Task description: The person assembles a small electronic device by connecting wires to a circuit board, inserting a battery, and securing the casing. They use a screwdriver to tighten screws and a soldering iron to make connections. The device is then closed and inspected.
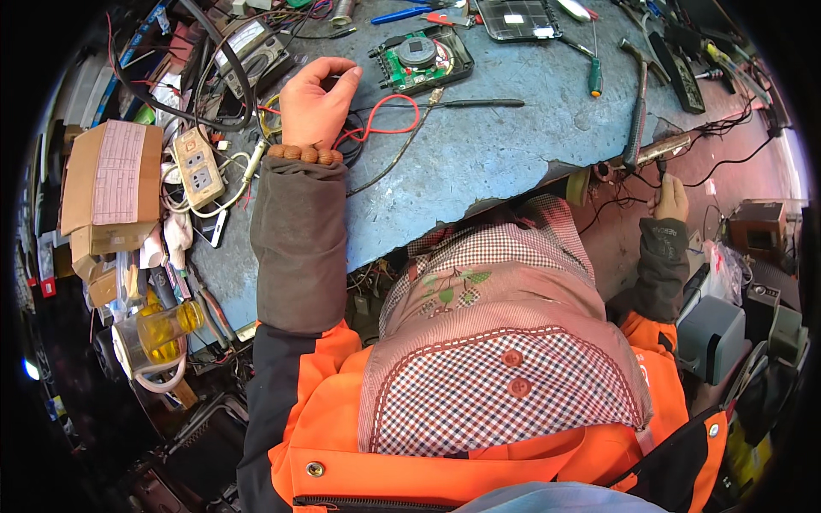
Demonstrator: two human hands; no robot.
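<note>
My left hand (315, 101) rests on the blue bench top (479, 145), its fingers loosely curled and the thumb near the index finger. Anything in that grip is hidden from view. Close beside it a red wire (395, 97) loops across the bench. Just to the right lies an opened black device case (460, 68) with a green circuit board (395, 61) and a round grey part inside. At the far right, past the bench edge, my right hand (670, 202) is closed around a slim black object (661, 168), whose kind I cannot make out.
A hammer (637, 111) and a green-handled screwdriver (595, 77) lie at the right. Along the left stand a cardboard box (120, 184), a power strip (198, 169), an analog meter (252, 56) and a clear jug (162, 333). A black case part (516, 19) sits at the back.
</note>
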